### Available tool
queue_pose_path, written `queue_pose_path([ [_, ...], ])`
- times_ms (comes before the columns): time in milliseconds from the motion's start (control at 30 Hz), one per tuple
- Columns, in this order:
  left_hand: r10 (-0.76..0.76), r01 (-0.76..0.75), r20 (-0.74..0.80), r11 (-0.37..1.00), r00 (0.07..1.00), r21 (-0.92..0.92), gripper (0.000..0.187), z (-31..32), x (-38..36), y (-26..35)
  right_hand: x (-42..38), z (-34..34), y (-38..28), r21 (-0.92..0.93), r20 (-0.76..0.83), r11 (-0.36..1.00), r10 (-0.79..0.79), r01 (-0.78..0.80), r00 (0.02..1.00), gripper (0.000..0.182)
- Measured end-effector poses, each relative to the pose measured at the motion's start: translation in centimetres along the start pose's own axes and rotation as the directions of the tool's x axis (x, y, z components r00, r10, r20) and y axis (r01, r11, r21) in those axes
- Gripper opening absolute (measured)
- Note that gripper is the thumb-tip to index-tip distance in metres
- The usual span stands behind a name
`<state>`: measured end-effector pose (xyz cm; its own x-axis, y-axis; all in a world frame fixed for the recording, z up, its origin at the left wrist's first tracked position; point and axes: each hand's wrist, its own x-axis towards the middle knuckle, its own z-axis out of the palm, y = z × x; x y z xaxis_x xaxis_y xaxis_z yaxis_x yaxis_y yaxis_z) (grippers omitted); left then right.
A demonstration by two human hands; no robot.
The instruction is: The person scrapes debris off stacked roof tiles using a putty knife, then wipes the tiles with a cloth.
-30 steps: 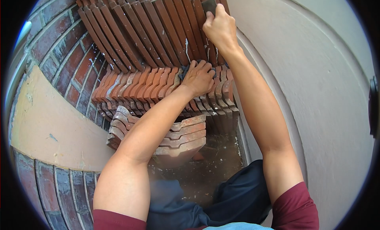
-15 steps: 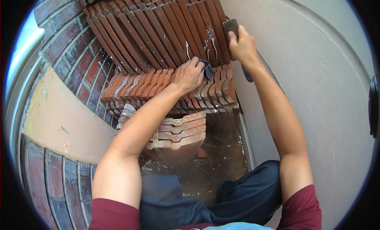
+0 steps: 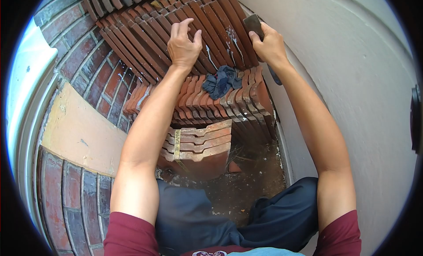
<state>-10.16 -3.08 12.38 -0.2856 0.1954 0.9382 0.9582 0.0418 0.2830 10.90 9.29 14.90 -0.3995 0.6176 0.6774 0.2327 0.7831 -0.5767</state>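
Note:
My left hand is raised in front of the upper row of brown roof tiles, empty, its fingers apart and partly bent. Below it, a crumpled dark blue cloth lies on top of the lower row of roof tiles. My right hand is wrapped round a flat-bladed tool like a scraper, beside the right end of the upper row. Its grey blade sticks up past my thumb, and a dark end shows below my wrist. White drips mark several tiles near the right end.
A small stack of tiles with a yellow strap stands in front of the lower row. A brick wall with a beige panel runs along the left, and a pale smooth wall on the right. Dirt covers the floor between.
My left hand has let go of the dark cloth and lifted up and to the left. The cloth stays on the lower tiles. My right hand keeps the tool, nearly still.

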Motion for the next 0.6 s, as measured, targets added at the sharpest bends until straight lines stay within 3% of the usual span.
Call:
queue_pose_path([
  [133,0.061,-0.062,-0.033,0.998,0.998,-0.024,0.030,0.4,0.3,-0.4,-0.2,-0.5,0.5,0.016,-0.007,0.999,-0.035,0.035,0.999,0.022],
  [233,-0.010,0.005,-0.057,0.996,0.998,-0.085,0.017,0.8,0.5,-0.6,-0.1,-1.1,0.9,-0.016,-0.006,0.999,-0.030,0.030,1.000,0.023],
  [333,0.000,-0.024,-0.161,0.988,0.987,-0.151,0.009,0.8,1.4,-1.5,-0.1,-1.5,1.0,-0.015,-0.002,1.000,-0.008,0.008,1.000,0.023],
  [600,0.157,-0.158,-0.048,0.987,0.986,-0.019,0.013,-4.3,2.3,-3.7,-0.1,-1.2,2.1,-0.111,0.008,0.990,-0.088,0.089,0.996,0.026],
])
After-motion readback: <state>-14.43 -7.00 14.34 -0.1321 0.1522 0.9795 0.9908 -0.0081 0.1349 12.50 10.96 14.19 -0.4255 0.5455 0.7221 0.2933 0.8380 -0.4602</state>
